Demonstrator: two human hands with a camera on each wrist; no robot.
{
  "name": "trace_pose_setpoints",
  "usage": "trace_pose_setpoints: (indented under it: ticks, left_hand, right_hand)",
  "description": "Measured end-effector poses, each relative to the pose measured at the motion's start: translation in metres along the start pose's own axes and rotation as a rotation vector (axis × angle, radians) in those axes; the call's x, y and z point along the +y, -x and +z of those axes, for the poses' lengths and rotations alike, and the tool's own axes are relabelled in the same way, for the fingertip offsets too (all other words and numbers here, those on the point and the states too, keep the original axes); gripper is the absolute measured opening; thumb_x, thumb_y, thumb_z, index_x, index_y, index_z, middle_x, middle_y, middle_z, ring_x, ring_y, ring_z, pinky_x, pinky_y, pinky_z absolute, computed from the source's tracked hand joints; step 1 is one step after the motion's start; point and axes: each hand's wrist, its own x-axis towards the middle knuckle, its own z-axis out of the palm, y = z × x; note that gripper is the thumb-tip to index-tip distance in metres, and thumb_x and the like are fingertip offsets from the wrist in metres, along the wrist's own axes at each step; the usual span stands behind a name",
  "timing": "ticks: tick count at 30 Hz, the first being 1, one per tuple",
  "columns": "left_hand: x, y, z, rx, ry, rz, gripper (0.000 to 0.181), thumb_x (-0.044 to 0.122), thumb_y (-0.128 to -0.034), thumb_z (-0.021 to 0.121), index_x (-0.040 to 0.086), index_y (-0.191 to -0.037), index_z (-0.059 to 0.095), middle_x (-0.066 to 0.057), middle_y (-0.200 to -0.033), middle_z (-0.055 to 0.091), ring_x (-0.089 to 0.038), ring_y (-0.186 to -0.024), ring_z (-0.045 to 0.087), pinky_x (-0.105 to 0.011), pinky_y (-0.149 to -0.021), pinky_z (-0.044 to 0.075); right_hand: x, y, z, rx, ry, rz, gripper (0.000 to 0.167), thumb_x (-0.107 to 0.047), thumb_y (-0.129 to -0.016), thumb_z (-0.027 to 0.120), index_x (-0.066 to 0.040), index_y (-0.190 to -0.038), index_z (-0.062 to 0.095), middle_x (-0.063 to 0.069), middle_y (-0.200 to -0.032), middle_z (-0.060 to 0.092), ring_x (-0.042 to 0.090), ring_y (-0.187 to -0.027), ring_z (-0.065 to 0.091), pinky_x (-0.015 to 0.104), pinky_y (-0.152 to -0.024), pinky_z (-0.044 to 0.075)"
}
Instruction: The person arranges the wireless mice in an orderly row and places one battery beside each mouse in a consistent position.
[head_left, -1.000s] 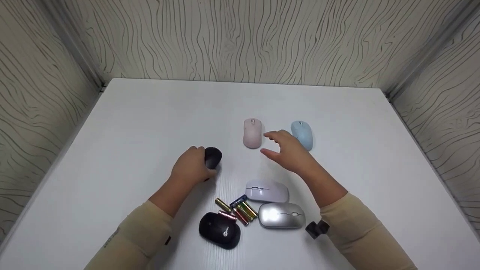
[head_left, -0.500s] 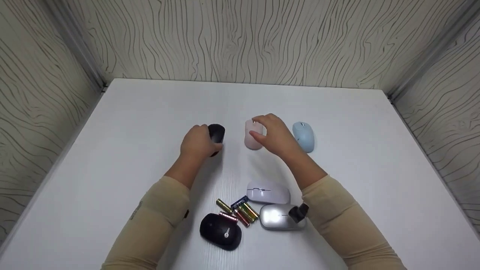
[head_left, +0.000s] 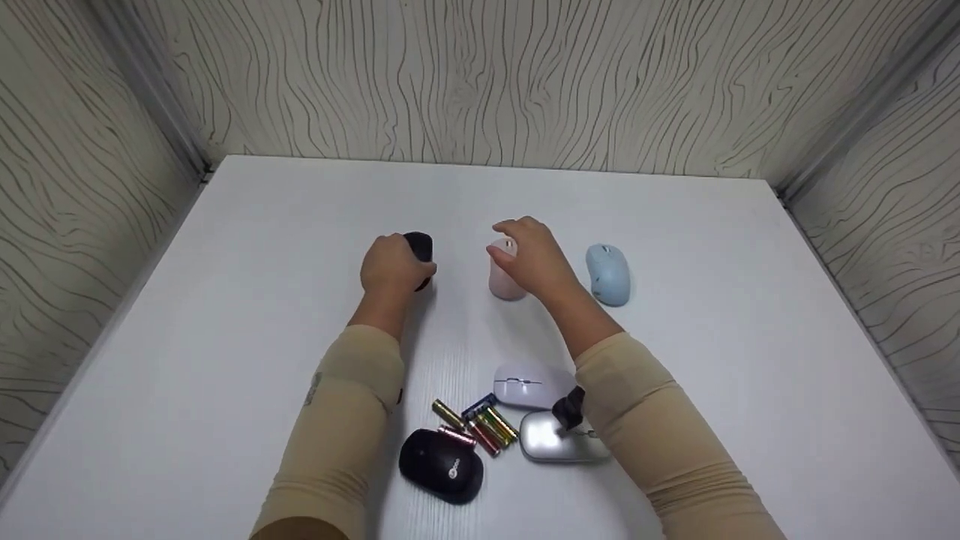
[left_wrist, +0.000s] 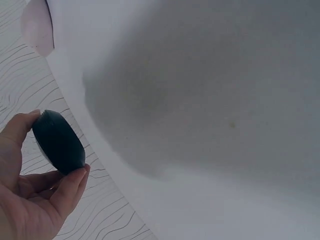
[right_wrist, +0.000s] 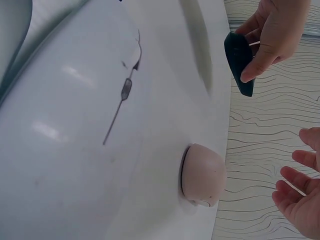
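My left hand grips a black mouse by its sides, and the left wrist view shows the mouse pinched between thumb and fingers, off the table. Over the pink mouse is my right hand, fingers spread and slightly bent, holding nothing. From the right wrist camera, a gap shows between the right hand and the pink mouse, which rests on the table.
A blue mouse lies to the right. Nearer are a white mouse, a silver mouse, another black mouse and several batteries between them. A patterned wall stands behind the white table.
My left hand has carried the black mouse away from me, farther up the table. My right hand has moved left from beside the blue mouse to over the pink one.
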Motion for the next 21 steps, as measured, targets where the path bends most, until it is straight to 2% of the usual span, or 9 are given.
trace_pose_setpoints:
  ticks: [9, 15, 21]
  left_hand:
    - [0.000, -0.010, 0.008, -0.047, 0.005, -0.059, 0.064, 0.037, -0.0780, 0.068, -0.006, -0.122, 0.050, -0.020, -0.117, 0.055, -0.031, -0.107, 0.054, -0.040, -0.085, 0.047]
    - [-0.007, -0.013, 0.009, -0.030, 0.039, -0.099, 0.059, 0.033, -0.0781, 0.067, -0.006, -0.119, 0.052, -0.020, -0.114, 0.057, -0.031, -0.106, 0.055, -0.040, -0.085, 0.047]
    - [-0.010, -0.015, 0.011, -0.034, 0.039, -0.090, 0.058, 0.033, -0.0791, 0.067, -0.007, -0.119, 0.052, -0.021, -0.113, 0.057, -0.032, -0.106, 0.055, -0.040, -0.085, 0.048]
  right_hand:
    - [0.004, -0.003, 0.008, -0.010, 0.014, 0.002, 0.044, -0.034, -0.090, 0.057, -0.014, -0.129, 0.051, 0.010, -0.125, 0.049, 0.025, -0.121, 0.042, 0.037, -0.102, 0.034]
    - [0.006, -0.001, 0.010, -0.021, 0.012, 0.013, 0.046, -0.036, -0.090, 0.056, -0.015, -0.129, 0.050, 0.011, -0.127, 0.048, 0.026, -0.123, 0.040, 0.039, -0.103, 0.032]
    - [0.008, 0.001, 0.010, -0.021, 0.005, 0.026, 0.045, -0.037, -0.090, 0.056, -0.015, -0.129, 0.050, 0.011, -0.128, 0.048, 0.025, -0.124, 0.040, 0.038, -0.104, 0.032]
